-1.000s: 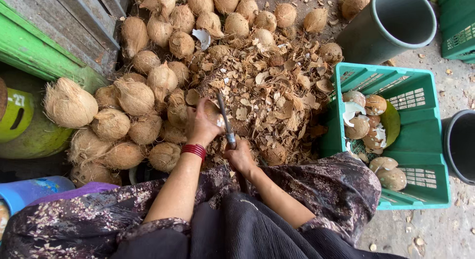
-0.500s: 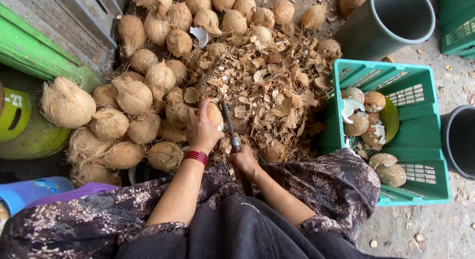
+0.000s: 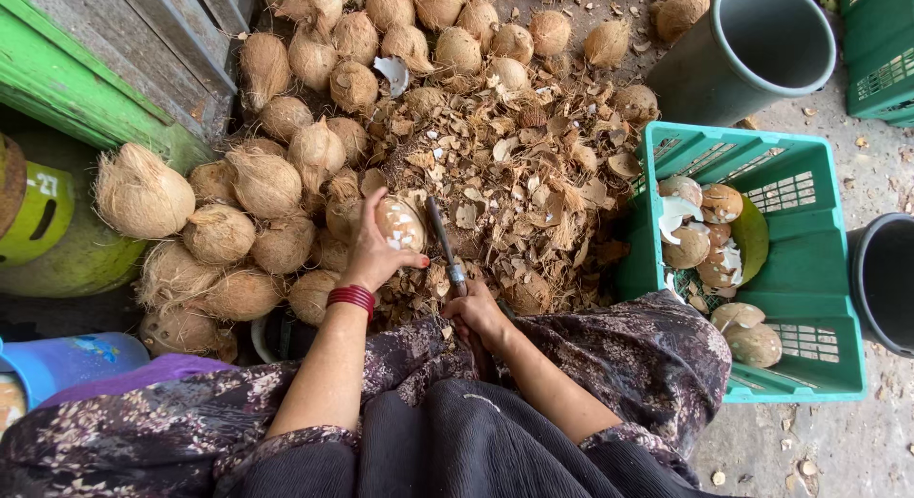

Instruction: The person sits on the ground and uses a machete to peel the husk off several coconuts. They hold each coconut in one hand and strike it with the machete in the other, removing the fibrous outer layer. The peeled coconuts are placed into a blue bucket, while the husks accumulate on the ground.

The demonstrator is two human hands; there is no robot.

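My left hand (image 3: pixel 373 255), with red bangles at the wrist, grips a partly shelled coconut (image 3: pixel 400 224) over a heap of brown shell chips (image 3: pixel 519 174). My right hand (image 3: pixel 478 312) is closed around the handle of a knife (image 3: pixel 444 243), whose blade points up and lies right beside the coconut. A big pile of husked coconuts (image 3: pixel 286 174) fills the ground left of and beyond my hands.
A green plastic crate (image 3: pixel 814 298) at the right holds several peeled coconuts (image 3: pixel 700 246). A grey bucket (image 3: pixel 752 46) stands behind it, a black tub (image 3: pixel 885 284) at the far right. A green wooden wall (image 3: pixel 86 89) and a yellow-green container (image 3: pixel 48 241) are at left.
My left hand has turned the coconut, so more of its pale chipped surface shows. The knife has shifted slightly beside it.
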